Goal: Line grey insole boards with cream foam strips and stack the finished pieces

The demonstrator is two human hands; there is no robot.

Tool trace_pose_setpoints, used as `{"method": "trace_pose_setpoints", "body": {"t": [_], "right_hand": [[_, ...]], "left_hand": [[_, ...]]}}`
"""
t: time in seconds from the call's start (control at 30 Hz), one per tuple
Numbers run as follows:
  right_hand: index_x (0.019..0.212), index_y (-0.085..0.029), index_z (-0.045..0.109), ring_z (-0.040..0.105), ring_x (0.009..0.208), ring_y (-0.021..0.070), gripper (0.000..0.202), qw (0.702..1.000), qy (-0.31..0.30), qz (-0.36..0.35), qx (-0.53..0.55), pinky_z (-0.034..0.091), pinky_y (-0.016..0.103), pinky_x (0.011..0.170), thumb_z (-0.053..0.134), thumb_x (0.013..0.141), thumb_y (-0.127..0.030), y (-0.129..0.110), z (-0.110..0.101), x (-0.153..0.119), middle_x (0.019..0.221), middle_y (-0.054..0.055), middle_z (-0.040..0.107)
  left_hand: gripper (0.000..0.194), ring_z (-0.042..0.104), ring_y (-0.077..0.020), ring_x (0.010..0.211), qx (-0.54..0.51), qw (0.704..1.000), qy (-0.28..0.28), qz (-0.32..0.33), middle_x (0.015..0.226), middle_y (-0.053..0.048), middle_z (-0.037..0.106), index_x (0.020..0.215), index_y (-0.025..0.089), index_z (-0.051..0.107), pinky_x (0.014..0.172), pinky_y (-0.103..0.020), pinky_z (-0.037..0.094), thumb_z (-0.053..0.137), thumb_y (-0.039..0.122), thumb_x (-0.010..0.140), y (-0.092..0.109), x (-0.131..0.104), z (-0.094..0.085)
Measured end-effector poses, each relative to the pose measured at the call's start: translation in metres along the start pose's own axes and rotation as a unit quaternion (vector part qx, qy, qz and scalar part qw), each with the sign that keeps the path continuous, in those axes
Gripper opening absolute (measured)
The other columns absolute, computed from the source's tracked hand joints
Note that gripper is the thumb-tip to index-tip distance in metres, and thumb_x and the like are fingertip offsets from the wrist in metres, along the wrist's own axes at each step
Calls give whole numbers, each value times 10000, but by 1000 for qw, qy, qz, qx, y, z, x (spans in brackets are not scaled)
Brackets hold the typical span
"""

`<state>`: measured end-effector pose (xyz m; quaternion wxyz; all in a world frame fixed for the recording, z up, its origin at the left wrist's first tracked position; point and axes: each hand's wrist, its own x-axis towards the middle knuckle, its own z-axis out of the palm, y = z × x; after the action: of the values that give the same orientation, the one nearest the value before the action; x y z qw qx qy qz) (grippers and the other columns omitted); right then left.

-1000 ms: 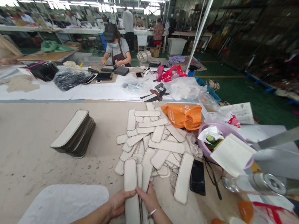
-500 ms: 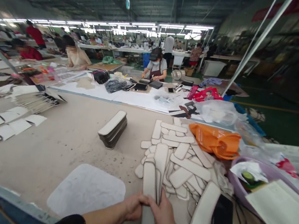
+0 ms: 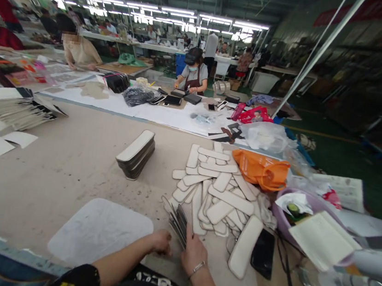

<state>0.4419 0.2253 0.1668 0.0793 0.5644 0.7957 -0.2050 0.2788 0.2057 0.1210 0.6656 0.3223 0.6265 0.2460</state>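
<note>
My right hand (image 3: 193, 253) is closed round a small bundle of pale, dark-edged strips (image 3: 178, 224), held on edge and slightly fanned at the far end. To its left, my left hand (image 3: 161, 241) is curled with the fingers tucked in, apart from the bundle; whether anything is inside it is hidden. Just beyond both hands lies a loose heap of similar white, round-ended strips (image 3: 221, 196). A neat stack of such strips (image 3: 136, 154) stands further back on the table. One wide strip (image 3: 245, 247) lies right of my right hand.
A rounded white sheet (image 3: 102, 229) lies front left. On the right are a black phone (image 3: 263, 253), an orange bag (image 3: 260, 170) and a purple basin (image 3: 278, 209). Folded white pieces (image 3: 17, 110) spread at the left. A co-worker (image 3: 193, 71) sits across the table.
My left hand has let go of the strips and moved left. My right hand has turned the bundle on edge, its strips now fanned. The view has shifted right.
</note>
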Motion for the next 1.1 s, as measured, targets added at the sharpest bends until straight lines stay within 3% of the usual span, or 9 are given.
{"method": "trace_pose_setpoints", "body": {"t": [0.07,0.13,0.27,0.4,0.5,0.7,0.9,1.0,1.1], "right_hand": [[1411,-177,192,594,843,233,874,1000,-6,7,-11,429,287,685,508,608,-33,4,19,3,1004,130,579],[1425,-178,120,581,864,231,904,1000,15,2,-7,428,288,706,489,616,-23,9,32,3,1022,128,567],[1432,-174,39,556,906,236,938,999,43,-16,15,427,291,745,479,618,-25,15,42,0,1073,124,546],[1428,-179,-27,546,925,241,986,998,53,-7,40,426,302,777,518,614,-68,18,44,1,1162,127,505],[1425,-179,-53,541,942,236,1004,997,59,-2,57,423,303,798,534,615,-91,19,45,5,1201,122,483],[1428,-141,23,512,1027,236,961,997,22,-4,76,402,296,850,556,629,-120,17,45,15,1194,128,505],[1381,-122,261,519,1013,243,766,998,12,-10,68,413,308,847,534,666,-118,17,43,20,1165,139,522],[1370,-139,280,523,1003,247,762,997,12,-17,68,418,323,843,557,660,-141,18,43,16,1155,133,523],[1391,-159,220,501,1057,256,845,997,21,-11,77,403,333,871,590,631,-160,23,44,8,1233,135,477]], "left_hand": [[263,621,-290,612,27,995,97,-4,521,-47,610,711,144,624,601,-449,493,718,206,474,-7,2,-20],[325,629,-296,856,44,980,193,26,816,-125,677,904,135,614,767,-449,479,609,325,641,-2,5,-41],[490,420,-223,1226,78,947,289,118,1318,-135,470,1215,145,464,1031,-377,305,412,413,808,26,27,-70],[444,431,-220,1218,118,946,261,153,1242,-111,551,1099,151,581,1055,-354,268,410,437,805,42,54,-67],[436,520,-235,1119,135,955,218,151,1118,-101,632,1014,159,641,1007,-347,337,434,467,784,38,63,-46],[477,507,-235,1134,129,965,152,169,1176,-112,599,1099,149,604,1020,-353,332,509,461,752,19,55,0],[578,374,-220,1262,77,962,165,203,1358,-141,419,1291,119,413,1061,-369,266,397,465,829,24,60,-12],[486,330,-216,1289,64,963,135,225,1356,-102,435,1148,162,569,1099,-342,189,504,464,773,30,63,-16],[362,453,-226,1187,55,969,99,221,1190,-83,582,942,187,673,1068,-330,261,553,462,740,28,57,-9]]}}
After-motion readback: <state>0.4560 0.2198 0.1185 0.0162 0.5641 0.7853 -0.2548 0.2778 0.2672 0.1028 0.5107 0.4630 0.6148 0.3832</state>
